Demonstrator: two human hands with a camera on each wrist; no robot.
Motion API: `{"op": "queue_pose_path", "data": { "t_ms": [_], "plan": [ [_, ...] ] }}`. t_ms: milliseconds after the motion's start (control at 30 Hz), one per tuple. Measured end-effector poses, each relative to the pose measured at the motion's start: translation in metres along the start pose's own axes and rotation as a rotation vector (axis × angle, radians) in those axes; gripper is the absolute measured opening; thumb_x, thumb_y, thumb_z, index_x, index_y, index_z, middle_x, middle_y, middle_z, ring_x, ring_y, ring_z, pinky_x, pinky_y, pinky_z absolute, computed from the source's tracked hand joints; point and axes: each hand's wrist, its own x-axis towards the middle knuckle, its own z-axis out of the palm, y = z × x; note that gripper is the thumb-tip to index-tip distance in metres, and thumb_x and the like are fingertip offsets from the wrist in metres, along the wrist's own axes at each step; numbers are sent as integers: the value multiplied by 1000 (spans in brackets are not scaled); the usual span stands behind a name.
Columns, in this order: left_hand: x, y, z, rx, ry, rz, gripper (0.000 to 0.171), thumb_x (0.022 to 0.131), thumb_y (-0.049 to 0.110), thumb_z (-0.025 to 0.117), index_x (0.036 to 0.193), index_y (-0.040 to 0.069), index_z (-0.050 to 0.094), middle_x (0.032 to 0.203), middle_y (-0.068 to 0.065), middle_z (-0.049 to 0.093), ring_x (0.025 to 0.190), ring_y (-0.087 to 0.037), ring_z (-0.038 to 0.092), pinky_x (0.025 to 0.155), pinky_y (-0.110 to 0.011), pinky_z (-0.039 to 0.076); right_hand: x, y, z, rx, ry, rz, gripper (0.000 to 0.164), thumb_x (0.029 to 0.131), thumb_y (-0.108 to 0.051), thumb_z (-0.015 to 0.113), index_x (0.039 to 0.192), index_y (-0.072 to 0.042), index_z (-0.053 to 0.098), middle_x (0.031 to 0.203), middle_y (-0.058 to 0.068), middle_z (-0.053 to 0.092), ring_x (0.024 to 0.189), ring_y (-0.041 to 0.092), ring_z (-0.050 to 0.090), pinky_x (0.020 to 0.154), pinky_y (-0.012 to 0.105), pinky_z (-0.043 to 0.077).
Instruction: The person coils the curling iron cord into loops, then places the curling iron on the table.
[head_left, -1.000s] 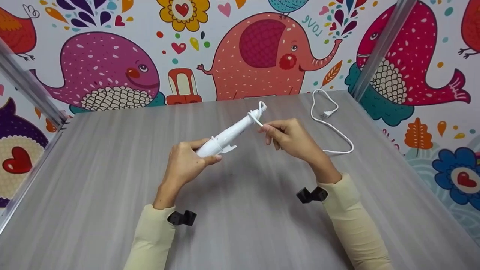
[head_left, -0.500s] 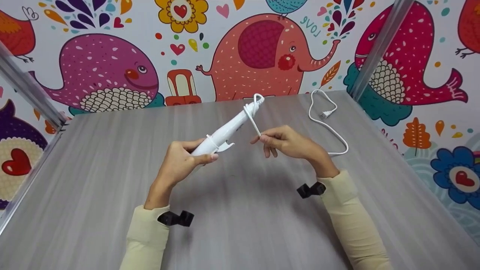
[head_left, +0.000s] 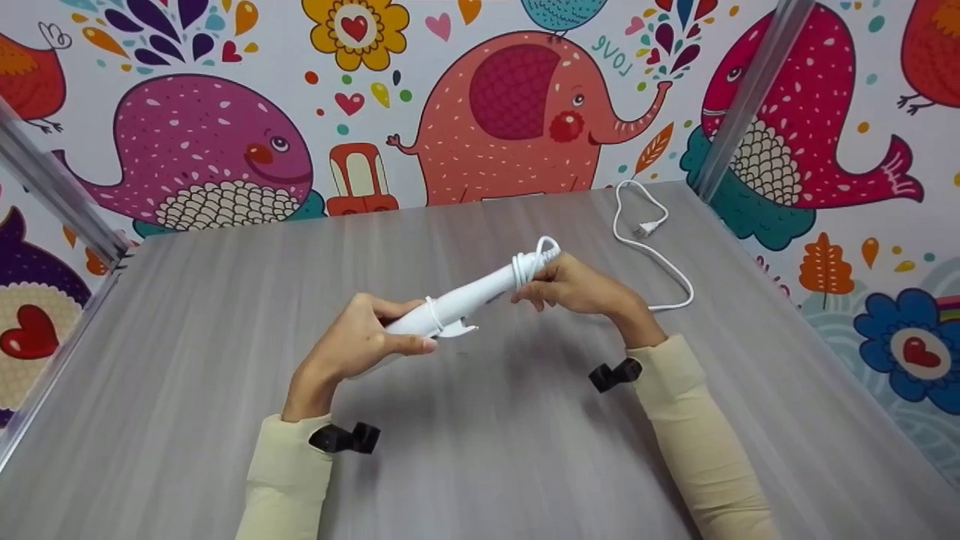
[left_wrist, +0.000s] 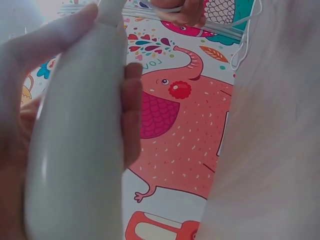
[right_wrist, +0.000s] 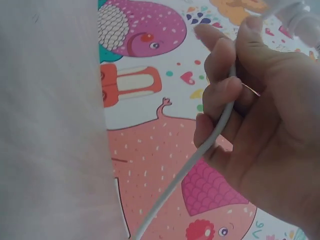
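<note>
My left hand (head_left: 358, 341) grips the thick end of a white curling iron (head_left: 480, 294), thumb along the near side. The iron is held above the table, tilted with its cord end up to the right. Beside the thumb a small lever (head_left: 456, 328) sticks out. Turns of white power cord (head_left: 517, 271) go round the handle, with a loop at its tip. My right hand (head_left: 585, 289) is just behind that tip and partly hidden by it. In the right wrist view, its thumb and fingers pinch the cord (right_wrist: 202, 148), which trails down past the palm.
The rest of the cord (head_left: 660, 259) lies in a loose curve on the grey wood-grain table (head_left: 480, 450) at the back right, ending in a plug (head_left: 646, 227). Walls with cartoon animals stand behind and at the sides. Metal posts (head_left: 757, 97) mark the back corners.
My right hand has taken the cord round behind the handle, adding to the wrap. The curling iron's cord end has swung down and to the right. My left hand keeps its grip.
</note>
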Motion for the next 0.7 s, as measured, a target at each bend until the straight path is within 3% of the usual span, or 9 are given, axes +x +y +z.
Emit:
{"op": "queue_pose_path", "data": {
  "t_ms": [167, 233, 333, 433, 533, 700],
  "plan": [
    [-1, 1, 1, 45, -36, -8, 57, 74, 24, 88, 123, 5, 69, 131, -11, 66, 99, -25, 65, 83, -37, 47, 1, 6, -1, -57, 167, 116, 8, 86, -9, 74, 84, -1, 72, 66, -5, 61, 59, 8, 47, 55, 24, 38],
    [-1, 1, 2, 59, -49, -12, 57, 73, 23, 88, 123, 4, 69, 131, -11, 66, 98, -24, 64, 83, -36, 47, 1, 9, -3, -114, 226, 110, 11, 81, -6, 76, 72, -3, 69, 59, -8, 51, 56, 8, 40, 53, 24, 33],
    [0, 1, 3, 75, -71, -18, 57, 73, 21, 88, 124, 3, 68, 132, -12, 66, 99, -24, 64, 83, -36, 46, 1, 13, -5, -184, 272, 54, 14, 77, -1, 74, 65, -4, 66, 59, -7, 48, 57, 9, 39, 53, 25, 32],
    [0, 0, 4, 100, -91, -32, 57, 74, 17, 88, 124, 2, 68, 133, -12, 65, 103, -24, 64, 86, -38, 46, 1, 15, -6, -239, 283, 25, 9, 77, -3, 77, 69, -3, 72, 63, -1, 61, 61, 8, 48, 56, 23, 38],
    [-1, 0, 5, 148, -112, -61, 57, 74, 18, 88, 126, 4, 67, 133, -8, 66, 105, -23, 64, 88, -38, 48, 1, 15, -6, -253, 262, 54, 10, 79, -15, 82, 77, -6, 79, 72, 3, 72, 65, 10, 55, 58, 22, 43],
    [-3, 2, 8, 255, -127, -97, 56, 74, 23, 89, 126, 16, 70, 129, 0, 70, 101, -21, 63, 79, -35, 50, 0, 10, -7, -273, 221, 87, 20, 75, -32, 89, 79, -15, 81, 77, -1, 73, 71, 13, 59, 60, 24, 45]
  ]
}}
